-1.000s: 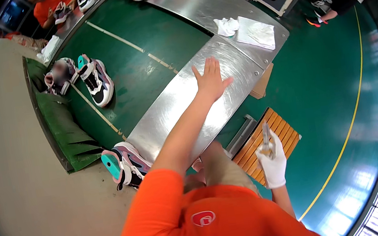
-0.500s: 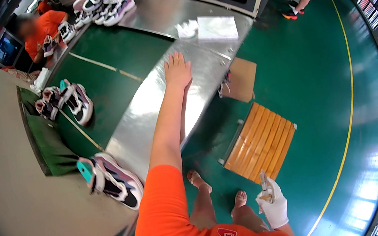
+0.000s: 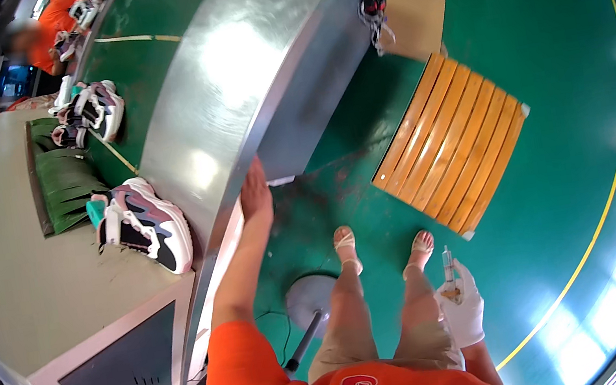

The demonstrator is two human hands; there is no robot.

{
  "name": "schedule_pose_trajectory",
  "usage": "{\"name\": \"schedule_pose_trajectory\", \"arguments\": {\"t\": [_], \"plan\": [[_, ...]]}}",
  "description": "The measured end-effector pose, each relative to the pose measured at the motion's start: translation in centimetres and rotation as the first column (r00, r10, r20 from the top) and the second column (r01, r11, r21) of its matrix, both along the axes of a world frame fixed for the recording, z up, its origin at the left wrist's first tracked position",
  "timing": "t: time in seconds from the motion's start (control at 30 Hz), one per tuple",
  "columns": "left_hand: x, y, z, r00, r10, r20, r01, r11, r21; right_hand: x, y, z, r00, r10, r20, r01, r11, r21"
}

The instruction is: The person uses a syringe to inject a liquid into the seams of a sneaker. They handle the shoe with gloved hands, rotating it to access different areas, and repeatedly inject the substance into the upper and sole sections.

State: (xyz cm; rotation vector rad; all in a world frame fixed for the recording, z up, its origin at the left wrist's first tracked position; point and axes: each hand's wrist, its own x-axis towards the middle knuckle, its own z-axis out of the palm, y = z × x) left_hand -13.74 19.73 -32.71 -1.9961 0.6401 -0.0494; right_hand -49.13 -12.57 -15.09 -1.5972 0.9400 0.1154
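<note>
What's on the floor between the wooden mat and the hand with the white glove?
In the head view, only bare green floor lies between the wooden mat and the gloved right hand.

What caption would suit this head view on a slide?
Left hand rests on a steel table's edge; gloved right hand holds a small tool above a green floor.

I see my left hand [image 3: 255, 197] resting flat on the edge of the steel surface [image 3: 241, 67], near a sneaker [image 3: 144, 226]. My gloved right hand [image 3: 463, 311] grips a small syringe-like tool [image 3: 448, 269] above the green floor [image 3: 561, 178].
</note>
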Motion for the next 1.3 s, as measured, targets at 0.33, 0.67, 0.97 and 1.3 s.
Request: {"name": "schedule_pose_trajectory", "arguments": {"t": [0.33,0.67,0.97,1.3], "plan": [[1.3,2.5,-2.1,0.974,-0.225,-0.008,0.223,0.959,0.175,2.3,7.3,-12.4,0.989,0.085,-0.119,-0.051,0.964,0.26],[-2.9,12.3,-25.0,0.56,0.377,-0.738,-0.82,0.38,-0.428,2.1,10.9,-26.7,0.976,0.219,0.008,-0.217,0.96,0.176],[10.4,14.2,-41.0,0.323,0.649,-0.689,-0.827,-0.16,-0.539,5.2,7.5,-33.1,0.99,0.142,0.027,-0.142,0.99,0.014],[6.4,11.3,-38.1,0.258,0.652,-0.712,-0.496,-0.544,-0.678,5.3,6.7,-34.8,0.944,0.33,-0.008,-0.33,0.944,-0.02]]}}
